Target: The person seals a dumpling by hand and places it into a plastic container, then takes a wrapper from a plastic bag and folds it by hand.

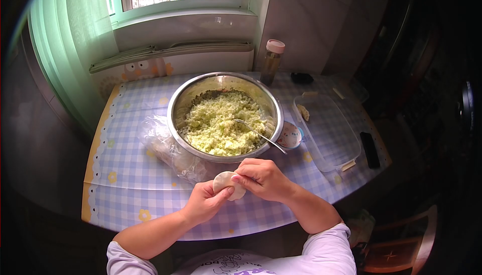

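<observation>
Between my two hands, in front of the bowl, is a round, pale dough wrapper. My left hand grips its lower left side, thumb on top. Fingers of my right hand pinch its right edge. Just beyond is a large steel bowl of chopped pale-green filling, with a metal spoon leaning on its right rim. A clear plastic bag, its contents unclear, lies left of the bowl.
Right of the bowl are a small patterned lid or dish, a clear plastic container holding one dumpling, and a black phone-like object. A bottle with a pink cap stands behind. A wooden chair is lower right.
</observation>
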`<control>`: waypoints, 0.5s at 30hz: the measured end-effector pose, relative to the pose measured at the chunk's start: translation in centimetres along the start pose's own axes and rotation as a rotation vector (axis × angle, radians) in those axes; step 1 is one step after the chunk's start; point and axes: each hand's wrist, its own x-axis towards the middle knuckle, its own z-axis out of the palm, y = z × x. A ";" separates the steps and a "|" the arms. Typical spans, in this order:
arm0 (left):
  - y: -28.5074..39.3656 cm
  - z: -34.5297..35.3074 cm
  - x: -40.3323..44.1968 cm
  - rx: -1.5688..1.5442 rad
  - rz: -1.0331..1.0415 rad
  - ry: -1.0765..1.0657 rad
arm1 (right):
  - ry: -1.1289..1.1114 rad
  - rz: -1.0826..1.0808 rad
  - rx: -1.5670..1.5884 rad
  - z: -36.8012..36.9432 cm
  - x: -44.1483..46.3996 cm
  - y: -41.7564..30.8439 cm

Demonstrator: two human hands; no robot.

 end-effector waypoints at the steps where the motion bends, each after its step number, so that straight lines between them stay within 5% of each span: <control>1: 0.0 0.0 0.0 -0.001 0.001 0.000 | -0.005 0.003 0.001 0.0 0.0 0.0; 15: -0.1 0.0 0.0 0.022 0.007 -0.005 | 0.047 -0.024 0.029 0.3 0.2 -0.6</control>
